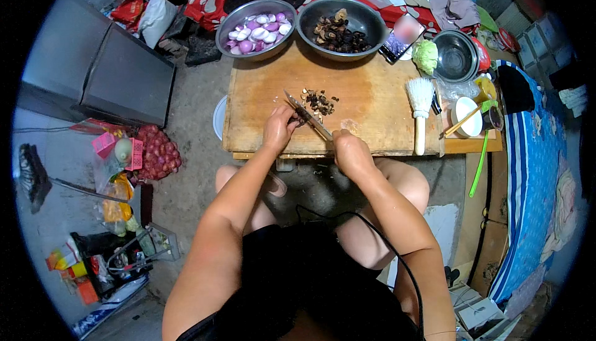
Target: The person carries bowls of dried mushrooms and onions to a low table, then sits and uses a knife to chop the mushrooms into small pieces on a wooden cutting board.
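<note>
My right hand point(352, 153) grips the handle of a kitchen knife point(307, 116), whose blade slants up and to the left over a wooden cutting board point(260, 82). Under the fingers of my left hand point(278, 126), close against the blade, is a dark brown piece, perhaps a soaked mushroom point(298, 119). Chopped dark and pale bits point(320, 102) lie in a small pile just beyond the knife. At the board's far edge, a metal bowl point(221, 38) holds peeled purple shallots or onions point(259, 32). Beside it, another metal bowl point(372, 45) holds dark, wrinkled mushrooms point(342, 33).
A white-bristled brush point(420, 103) lies on the board's right side. Farther right are a phone point(401, 38), a cabbage piece point(424, 57), an empty metal bowl point(455, 56) and a white bowl point(467, 117) with chopsticks. A net bag of red onions point(156, 152) rests on the floor at left.
</note>
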Motion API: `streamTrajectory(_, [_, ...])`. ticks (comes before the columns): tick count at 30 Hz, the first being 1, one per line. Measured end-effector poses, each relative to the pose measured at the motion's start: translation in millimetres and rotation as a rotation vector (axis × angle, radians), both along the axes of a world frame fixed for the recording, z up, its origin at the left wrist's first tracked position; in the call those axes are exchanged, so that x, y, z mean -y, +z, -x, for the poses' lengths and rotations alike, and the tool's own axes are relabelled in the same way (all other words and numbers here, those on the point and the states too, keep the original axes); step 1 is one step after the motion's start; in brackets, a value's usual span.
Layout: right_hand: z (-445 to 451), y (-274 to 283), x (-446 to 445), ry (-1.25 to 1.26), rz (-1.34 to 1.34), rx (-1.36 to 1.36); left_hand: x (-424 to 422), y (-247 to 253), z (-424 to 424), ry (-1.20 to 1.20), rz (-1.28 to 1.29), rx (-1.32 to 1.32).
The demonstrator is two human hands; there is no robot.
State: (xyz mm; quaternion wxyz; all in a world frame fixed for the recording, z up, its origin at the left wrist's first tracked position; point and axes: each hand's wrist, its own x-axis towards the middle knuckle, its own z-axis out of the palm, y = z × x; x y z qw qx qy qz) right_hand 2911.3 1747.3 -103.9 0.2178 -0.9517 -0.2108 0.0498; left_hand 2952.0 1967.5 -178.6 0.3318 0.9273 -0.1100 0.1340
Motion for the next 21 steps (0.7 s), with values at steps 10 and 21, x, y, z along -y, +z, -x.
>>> streamTrajectory(10, [-21.2, -24.8, -22.1, -0.036, -0.061, 0.067, -0.5, -3.8, -4.3, -0.026, 0.023, -0.021])
streamTrajectory(21, [-6.2, -5.2, -16.9, 0.043, 0.020, 0.050, -3.3, -3.1, -2.4, -0.041, -0.041, -0.015])
